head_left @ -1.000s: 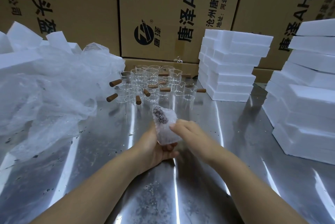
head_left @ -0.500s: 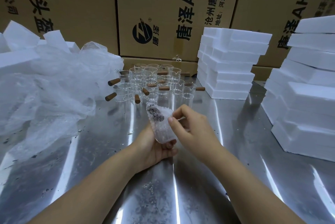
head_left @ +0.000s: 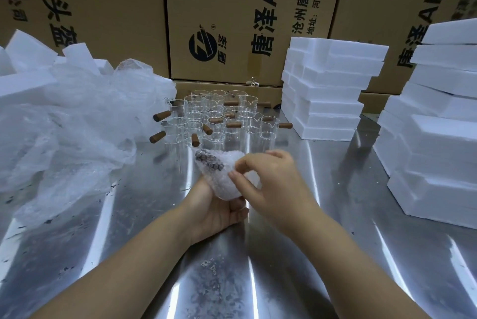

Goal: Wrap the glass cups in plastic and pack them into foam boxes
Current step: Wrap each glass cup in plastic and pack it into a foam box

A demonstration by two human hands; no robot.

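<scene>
We are in the wrapping step. Our left hand (head_left: pixel 216 211) grips the cup (head_left: pixel 222 182) from below, fingers curled round its base, holding it above the tabletop (head_left: pixel 154 241) in front of us. The cup is already covered in wrap (head_left: pixel 228 158), and its brown handle (head_left: pixel 209 164) shows dimly through the bubbles at the upper left. Our right hand (head_left: pixel 273 182) is at the bundle's right side, thumb and forefinger pinching a loose edge of wrap. Its other fingers curl behind and hold nothing that we can see.

Behind the bundle the bare cups (head_left: pixel 219 117) stand crowded together, handles pointing all ways. To their left lies a heap of plastic (head_left: pixel 77 117). To their right is a stack of foam boxes (head_left: pixel 333 91), with a second stack (head_left: pixel 438 138) at the far right. Cartons (head_left: pixel 232 9) wall off the back.

We judge the wrap nearly closed. What remains is to tuck down the pinched edge so it won't spring open. After that the bundle needs a box, and none that we can see lies open. The right hand would have to let go and fetch one from a stack while the left stops the wrap from unrolling. It is glass under thin padding, so the grip should be firm without squeezing at the handle joint.
</scene>
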